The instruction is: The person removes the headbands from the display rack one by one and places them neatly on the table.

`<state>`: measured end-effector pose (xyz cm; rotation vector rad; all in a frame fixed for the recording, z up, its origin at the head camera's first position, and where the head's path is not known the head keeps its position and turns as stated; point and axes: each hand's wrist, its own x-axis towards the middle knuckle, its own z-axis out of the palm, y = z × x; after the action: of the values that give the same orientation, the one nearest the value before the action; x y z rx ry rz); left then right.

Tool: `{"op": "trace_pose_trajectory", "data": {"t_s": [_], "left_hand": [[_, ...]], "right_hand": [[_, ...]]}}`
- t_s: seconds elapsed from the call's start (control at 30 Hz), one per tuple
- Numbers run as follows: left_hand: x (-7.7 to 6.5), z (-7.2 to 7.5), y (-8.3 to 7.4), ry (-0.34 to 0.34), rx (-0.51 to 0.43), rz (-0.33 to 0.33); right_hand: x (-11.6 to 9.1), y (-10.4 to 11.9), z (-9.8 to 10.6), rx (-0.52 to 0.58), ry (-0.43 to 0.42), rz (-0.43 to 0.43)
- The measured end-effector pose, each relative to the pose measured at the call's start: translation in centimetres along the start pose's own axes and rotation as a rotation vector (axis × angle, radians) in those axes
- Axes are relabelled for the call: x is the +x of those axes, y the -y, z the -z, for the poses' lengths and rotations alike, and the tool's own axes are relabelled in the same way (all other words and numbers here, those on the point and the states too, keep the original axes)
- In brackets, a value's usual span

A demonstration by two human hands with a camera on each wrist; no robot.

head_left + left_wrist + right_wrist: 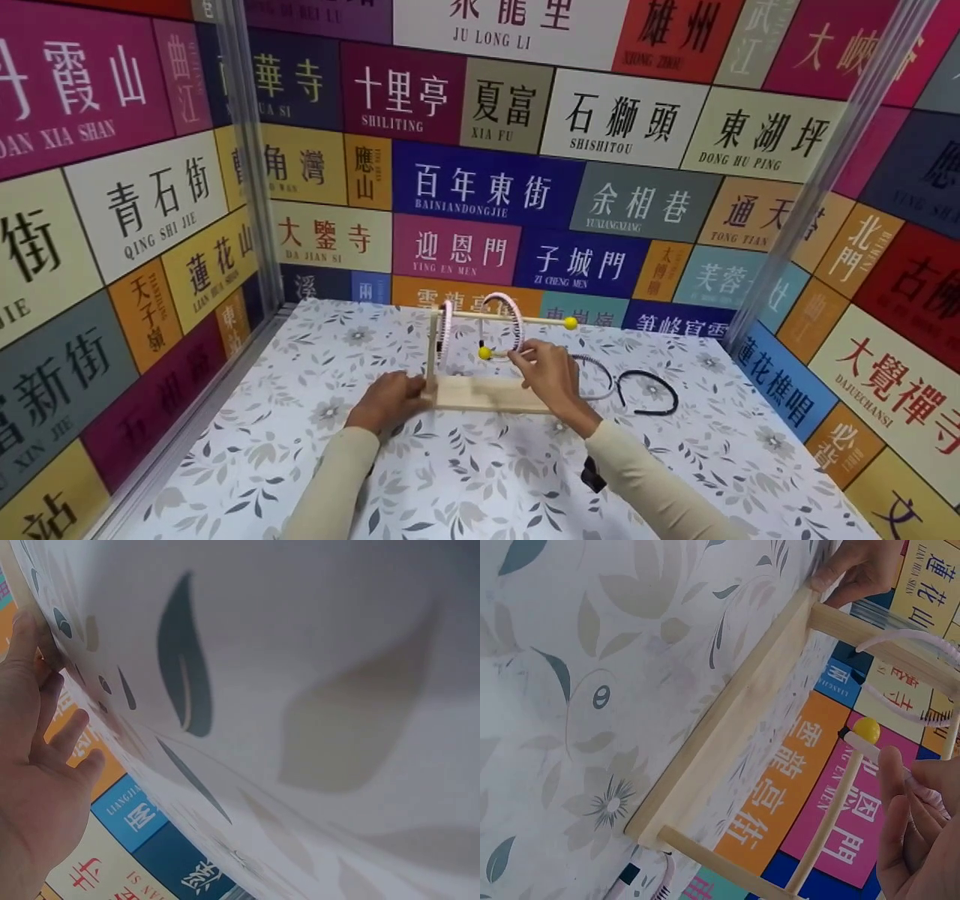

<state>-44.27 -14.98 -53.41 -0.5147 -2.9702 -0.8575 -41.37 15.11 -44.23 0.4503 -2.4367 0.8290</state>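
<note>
A light wooden headband stand (pixel 487 395) has an upright post and rods tipped with yellow balls (pixel 571 323). My left hand (pixel 386 403) grips its left end, thumb and forefinger at the wood's edge; the left wrist view shows the other fingers of that hand (pixel 45 772) spread loosely. With my right hand (pixel 551 375) I pinch a pink headband (pixel 517 319) near one end. Its black-tipped end (pixel 862 746) overlaps the nearer yellow ball (pixel 866 727) in the right wrist view. A second pink headband (pixel 447 330) hangs close to the post.
Right of the stand, a grey toothed headband (pixel 600 367) and a black headband (pixel 667 386) lie on the floral tablecloth (pixel 480 487). Colourful sign-covered walls (pixel 480 180) enclose the table at the back and sides, with metal corner posts (pixel 251 150).
</note>
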Motion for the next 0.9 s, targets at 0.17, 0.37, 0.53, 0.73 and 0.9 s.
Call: {"op": "trace_pose_trajectory", "data": {"t_s": [0.17, 0.37, 0.53, 0.73, 0.9], "left_hand": [[-0.1, 0.1, -0.1, -0.015, 0.009, -0.026], [0.1, 0.0, -0.1, 0.01, -0.009, 0.019], [0.2, -0.1, -0.1, 0.018, -0.006, 0.037], [0.6, -0.4, 0.2, 0.022, -0.002, 0.052], [0.5, -0.3, 0.1, 0.028, 0.003, 0.065]], "right_hand": [[0.0, -0.3, 1.0, 0.01, -0.004, 0.002], [-0.1, -1.0, 2.1, 0.014, 0.011, -0.031], [-0.4, -1.4, 3.0, 0.015, 0.025, -0.073], [-0.4, -1.9, 4.4, -0.004, 0.012, -0.09], [-0.5, -2.8, 5.7, -0.002, -0.006, -0.095]]}}
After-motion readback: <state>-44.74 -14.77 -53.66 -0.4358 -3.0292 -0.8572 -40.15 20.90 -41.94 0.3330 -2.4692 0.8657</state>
